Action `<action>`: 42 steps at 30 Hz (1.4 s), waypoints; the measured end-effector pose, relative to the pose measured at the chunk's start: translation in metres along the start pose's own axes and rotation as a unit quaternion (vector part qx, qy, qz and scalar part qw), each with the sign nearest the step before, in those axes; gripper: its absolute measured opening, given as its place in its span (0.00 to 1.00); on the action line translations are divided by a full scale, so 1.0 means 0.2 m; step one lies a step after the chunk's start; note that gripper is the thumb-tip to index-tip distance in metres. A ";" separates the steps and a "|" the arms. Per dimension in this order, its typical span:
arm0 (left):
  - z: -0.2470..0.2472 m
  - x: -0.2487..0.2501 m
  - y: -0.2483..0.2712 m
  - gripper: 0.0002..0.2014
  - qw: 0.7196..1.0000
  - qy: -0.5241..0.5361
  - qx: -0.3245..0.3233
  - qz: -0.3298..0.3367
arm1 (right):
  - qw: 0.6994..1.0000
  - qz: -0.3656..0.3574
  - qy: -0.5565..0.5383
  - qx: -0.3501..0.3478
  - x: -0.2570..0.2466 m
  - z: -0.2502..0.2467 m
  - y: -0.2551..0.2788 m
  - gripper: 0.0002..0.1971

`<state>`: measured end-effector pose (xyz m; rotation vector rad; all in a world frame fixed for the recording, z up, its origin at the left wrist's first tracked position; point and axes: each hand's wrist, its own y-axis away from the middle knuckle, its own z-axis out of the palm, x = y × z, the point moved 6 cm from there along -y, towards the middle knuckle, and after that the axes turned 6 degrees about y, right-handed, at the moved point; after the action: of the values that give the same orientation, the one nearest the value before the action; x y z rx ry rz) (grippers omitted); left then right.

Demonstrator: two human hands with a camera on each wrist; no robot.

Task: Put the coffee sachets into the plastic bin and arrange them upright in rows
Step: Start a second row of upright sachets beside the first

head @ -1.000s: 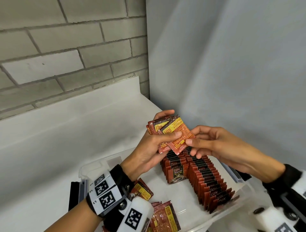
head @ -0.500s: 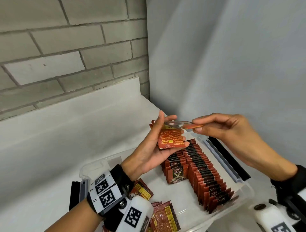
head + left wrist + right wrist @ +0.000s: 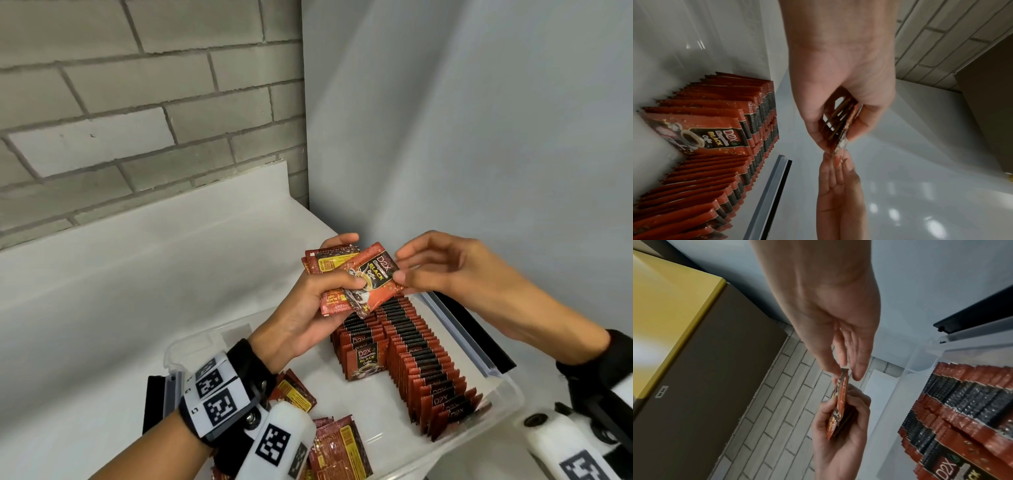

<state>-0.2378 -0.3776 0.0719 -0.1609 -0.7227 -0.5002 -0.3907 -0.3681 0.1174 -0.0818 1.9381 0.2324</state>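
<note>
now left hand (image 3: pixel 308 308) grips sachet stack (image 3: pixel 329 270); right hand (image 3: pixel 455 274) pinches top sachet (image 3: pixel 371 279) over plastic bin (image 3: pixel 493 425).

Both hands are bare. A black strap (image 3: pixel 253 370) with white square-coded tags (image 3: pixel 214 394) wraps the left wrist; a white coded camera pod (image 3: pixel 274 442) sits at its five o'clock. The right wrist wears a black cuff (image 3: pixel 592 363).

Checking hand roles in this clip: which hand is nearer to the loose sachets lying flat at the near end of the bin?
Left. The left hand holds a stack above the bin, its wrist over the loose sachets. The right hand is across the bin, pinching the front sachet.
</note>
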 end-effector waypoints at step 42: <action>-0.08 0.00 -0.01 0.09 0.993 0.011 0.118 0.002 | 0.822 -0.079 0.513 -0.235 0.13 0.38 -0.09 0.06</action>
<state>-0.2302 -0.3846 0.0596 0.0628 -0.7544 -0.4079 -0.3274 -0.3683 0.0635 -0.8456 2.8749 0.6495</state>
